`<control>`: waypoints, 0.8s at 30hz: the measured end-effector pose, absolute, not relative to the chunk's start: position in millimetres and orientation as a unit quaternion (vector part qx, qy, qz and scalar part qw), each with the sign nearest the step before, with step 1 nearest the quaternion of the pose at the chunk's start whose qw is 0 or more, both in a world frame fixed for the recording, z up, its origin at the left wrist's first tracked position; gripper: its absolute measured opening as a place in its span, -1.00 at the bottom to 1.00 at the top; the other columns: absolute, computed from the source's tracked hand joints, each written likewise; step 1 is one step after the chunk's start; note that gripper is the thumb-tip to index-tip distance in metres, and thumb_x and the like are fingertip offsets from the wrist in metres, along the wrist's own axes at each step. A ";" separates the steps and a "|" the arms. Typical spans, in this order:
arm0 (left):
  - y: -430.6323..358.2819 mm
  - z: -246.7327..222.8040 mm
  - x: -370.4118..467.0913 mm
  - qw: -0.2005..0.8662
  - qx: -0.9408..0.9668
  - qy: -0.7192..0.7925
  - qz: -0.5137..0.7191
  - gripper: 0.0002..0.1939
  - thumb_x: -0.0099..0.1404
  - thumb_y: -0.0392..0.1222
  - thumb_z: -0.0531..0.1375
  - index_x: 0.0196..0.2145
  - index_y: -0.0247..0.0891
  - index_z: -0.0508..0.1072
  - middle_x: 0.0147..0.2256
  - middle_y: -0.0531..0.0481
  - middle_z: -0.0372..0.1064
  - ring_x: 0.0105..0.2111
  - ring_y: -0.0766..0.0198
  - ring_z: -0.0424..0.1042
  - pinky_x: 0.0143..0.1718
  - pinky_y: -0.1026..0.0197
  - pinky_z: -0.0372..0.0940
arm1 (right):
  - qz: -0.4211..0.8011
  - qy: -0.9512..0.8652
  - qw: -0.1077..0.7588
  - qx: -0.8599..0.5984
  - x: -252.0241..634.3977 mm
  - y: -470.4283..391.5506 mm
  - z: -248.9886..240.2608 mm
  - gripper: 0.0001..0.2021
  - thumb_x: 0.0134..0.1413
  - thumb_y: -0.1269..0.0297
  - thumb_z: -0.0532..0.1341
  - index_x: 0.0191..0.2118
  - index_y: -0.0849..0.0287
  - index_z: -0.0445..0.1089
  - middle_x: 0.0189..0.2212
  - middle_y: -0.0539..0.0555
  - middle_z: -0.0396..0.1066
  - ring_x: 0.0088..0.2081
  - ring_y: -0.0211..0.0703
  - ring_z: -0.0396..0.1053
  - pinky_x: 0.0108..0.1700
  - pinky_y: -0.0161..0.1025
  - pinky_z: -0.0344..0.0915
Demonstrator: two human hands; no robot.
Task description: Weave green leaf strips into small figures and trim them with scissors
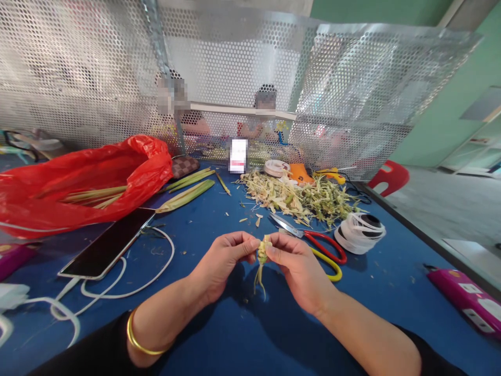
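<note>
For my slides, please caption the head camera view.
Left hand and right hand hold a small yellow-green plant piece over a blue table, near scissors.

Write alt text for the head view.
A left hand and right hand pinch a small pale plant piece between them, above a blue table. Beyond, toward the right, lie scissors with red and yellow handles, plant scraps and a white roll; at left, a red bag and dark phone.
</note>
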State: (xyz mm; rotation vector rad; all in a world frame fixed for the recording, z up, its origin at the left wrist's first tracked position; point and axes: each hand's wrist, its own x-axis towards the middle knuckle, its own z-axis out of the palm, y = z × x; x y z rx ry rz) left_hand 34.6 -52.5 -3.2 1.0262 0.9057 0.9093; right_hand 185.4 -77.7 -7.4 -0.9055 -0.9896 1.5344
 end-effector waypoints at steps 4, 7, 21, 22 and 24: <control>-50.1 -8.7 34.5 0.749 0.394 0.382 0.370 -0.77 0.04 -0.11 0.33 -0.58 -0.31 0.45 -0.59 0.06 0.29 -0.55 0.41 0.23 -0.41 0.34 0.17 | 0.654 -0.395 0.517 -0.386 185.2 -75.9 -8.5 -0.86 -0.18 0.27 0.37 -0.47 0.21 0.46 -0.53 -0.04 0.37 -0.44 -0.30 0.24 -0.30 -0.30 0.17; -51.4 -9.2 35.8 0.744 0.387 0.381 0.389 -0.77 0.07 -0.08 0.31 -0.54 -0.31 0.45 -0.55 0.06 0.31 -0.54 0.42 0.24 -0.39 0.36 0.19 | 0.639 -0.392 0.531 -0.395 184.8 -74.7 -10.2 -0.86 -0.17 0.27 0.36 -0.46 0.20 0.45 -0.52 -0.04 0.36 -0.43 -0.30 0.23 -0.29 -0.30 0.18; -58.6 -1.2 41.9 0.650 0.472 0.410 0.431 -0.78 -0.02 -0.17 0.36 -0.41 -0.28 0.45 -0.45 0.04 0.43 -0.41 0.32 0.39 -0.31 0.29 0.26 | 0.554 -0.426 0.568 -0.436 182.8 -74.5 -10.1 -0.90 -0.12 0.28 0.34 -0.41 0.16 0.47 -0.49 -0.03 0.42 -0.41 -0.26 0.33 -0.29 -0.29 0.27; -58.9 -0.7 41.8 0.649 0.471 0.411 0.433 -0.79 0.00 -0.17 0.35 -0.41 -0.28 0.45 -0.46 0.04 0.43 -0.42 0.33 0.39 -0.31 0.29 0.25 | 0.555 -0.426 0.568 -0.434 183.0 -74.5 -10.2 -0.89 -0.12 0.28 0.34 -0.40 0.15 0.48 -0.48 -0.03 0.43 -0.41 -0.25 0.33 -0.29 -0.28 0.27; -58.9 0.1 41.3 0.649 0.467 0.413 0.436 -0.80 0.03 -0.15 0.33 -0.40 -0.28 0.45 -0.44 0.02 0.44 -0.40 0.31 0.40 -0.31 0.28 0.25 | 0.558 -0.427 0.568 -0.429 183.9 -73.9 -11.3 -0.86 -0.11 0.25 0.34 -0.37 0.15 0.49 -0.46 -0.01 0.45 -0.40 -0.24 0.33 -0.29 -0.27 0.26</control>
